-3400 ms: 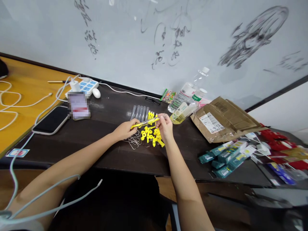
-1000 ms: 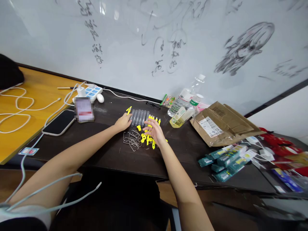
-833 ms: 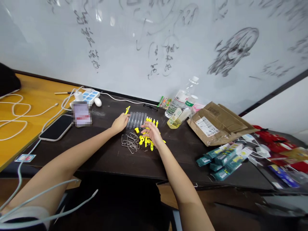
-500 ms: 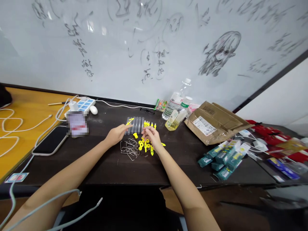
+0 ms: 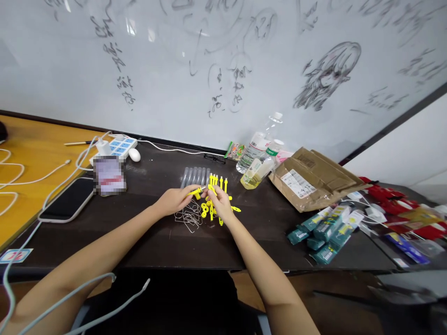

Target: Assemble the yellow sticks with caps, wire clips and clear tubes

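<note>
My left hand (image 5: 173, 201) pinches a slim yellow plastic piece (image 5: 194, 191) with a silvery tip, pointed toward the other hand. Close by, my right hand (image 5: 222, 204) has its fingers closed on a small yellow part (image 5: 211, 188), partly hidden by the fingertips. Behind the hands lies a row of clear tubes (image 5: 196, 176), beside several yellow rods (image 5: 225, 184) with metal ends. Under and around the right hand are loose yellow rings (image 5: 204, 210) and other yellow parts. Bent metal wires (image 5: 189, 217) lie in a pile just below the left hand.
Two bottles (image 5: 256, 173) and a cardboard parcel (image 5: 307, 179) stand to the right, with green boxes (image 5: 337, 232) in front. On the left are a phone (image 5: 68, 201), a power strip (image 5: 120, 148) and white cables. A whiteboard (image 5: 167, 102) rises behind the dark table (image 5: 153, 249).
My left hand has come down and right from beside the tubes, bringing the yellow piece close to my right hand. A yellow part now shows at the right fingertips. The view has shifted slightly.
</note>
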Demonstrator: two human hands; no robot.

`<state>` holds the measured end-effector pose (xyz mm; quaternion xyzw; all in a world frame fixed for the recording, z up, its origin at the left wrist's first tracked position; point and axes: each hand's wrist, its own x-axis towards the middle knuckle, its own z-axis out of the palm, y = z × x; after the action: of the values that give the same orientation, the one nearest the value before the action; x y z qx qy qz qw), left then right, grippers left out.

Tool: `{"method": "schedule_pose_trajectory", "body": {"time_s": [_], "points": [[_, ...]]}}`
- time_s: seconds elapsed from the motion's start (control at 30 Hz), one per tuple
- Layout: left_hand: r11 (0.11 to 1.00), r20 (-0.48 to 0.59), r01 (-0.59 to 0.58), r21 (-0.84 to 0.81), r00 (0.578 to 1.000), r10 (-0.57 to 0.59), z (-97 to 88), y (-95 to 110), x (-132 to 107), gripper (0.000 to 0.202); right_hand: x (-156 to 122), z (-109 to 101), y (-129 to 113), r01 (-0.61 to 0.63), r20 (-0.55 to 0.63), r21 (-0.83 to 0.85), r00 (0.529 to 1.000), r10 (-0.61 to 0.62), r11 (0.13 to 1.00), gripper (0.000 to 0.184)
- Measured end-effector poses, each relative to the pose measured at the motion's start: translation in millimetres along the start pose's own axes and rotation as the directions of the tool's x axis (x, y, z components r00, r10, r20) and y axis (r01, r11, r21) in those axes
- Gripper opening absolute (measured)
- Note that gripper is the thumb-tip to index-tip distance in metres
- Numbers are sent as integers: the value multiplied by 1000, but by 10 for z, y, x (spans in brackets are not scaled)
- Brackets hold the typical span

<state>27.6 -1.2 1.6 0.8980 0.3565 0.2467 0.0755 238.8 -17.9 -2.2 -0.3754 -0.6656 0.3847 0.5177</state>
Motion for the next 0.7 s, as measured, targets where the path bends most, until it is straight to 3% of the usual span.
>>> {"method": "schedule_pose_trajectory", "body": {"time_s": [0.17,0.4,0.7], "points": [[997,-23,71,-24,997,-72,-7,-23,-8,38,-26,16,44,-58,95,-9,994,59,998,36],[963,-42,78,-257,995,-92,67,61,22,35,-48,35,82,-43,219,-98,974,64,994,38],[906,-16,80,-416,995,-95,109,53,30,26,-41,42,112,9,123,-193,992,15,981,33]]}}
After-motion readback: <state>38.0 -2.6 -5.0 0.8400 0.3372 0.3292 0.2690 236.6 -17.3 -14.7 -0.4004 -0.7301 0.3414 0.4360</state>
